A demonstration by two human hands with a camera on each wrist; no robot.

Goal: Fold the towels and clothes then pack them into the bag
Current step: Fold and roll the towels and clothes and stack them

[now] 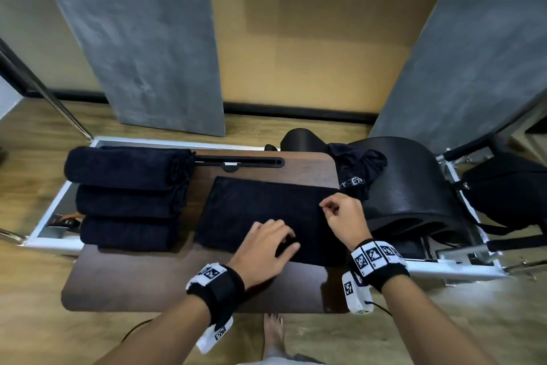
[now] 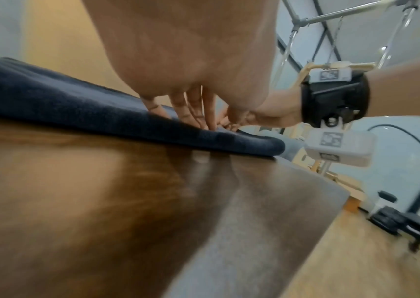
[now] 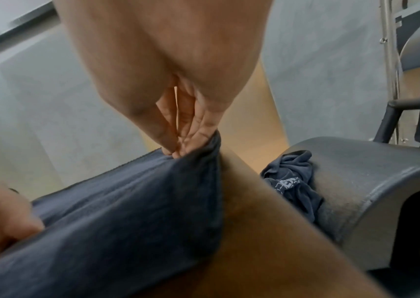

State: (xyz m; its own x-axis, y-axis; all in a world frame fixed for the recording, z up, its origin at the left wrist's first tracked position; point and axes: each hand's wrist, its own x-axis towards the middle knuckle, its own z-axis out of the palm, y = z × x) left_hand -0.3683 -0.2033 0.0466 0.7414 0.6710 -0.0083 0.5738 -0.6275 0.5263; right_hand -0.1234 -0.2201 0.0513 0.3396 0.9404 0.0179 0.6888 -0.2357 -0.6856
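A: How far along is the folding?

B: Three dark towels already lie folded in a row point(image 1: 127, 199) at the left end of the worktop point(image 1: 183, 284). A fourth dark towel point(image 1: 266, 210) lies flat in the middle, partly folded by the look of it.

A: And the hands?

B: The left hand point(image 1: 266, 246) rests on the towel's near edge, fingers point(image 2: 196, 108) fairly straight and lightly spread, pressing the cloth down. The right hand point(image 1: 343, 216) is at the towel's far right corner; its fingers point(image 3: 191, 129) and thumb pinch that corner and lift it off the wood.

A: What remains?

B: I'd judge quite a lot. This towel needs at least one more fold. A crumpled dark garment point(image 1: 358, 169) with pale lettering lies unfolded on the black curved barrel point(image 1: 414, 187) to the right. The black bag point(image 1: 509, 187) sits further right; its inside is hidden, and none of the folded towels has gone in.
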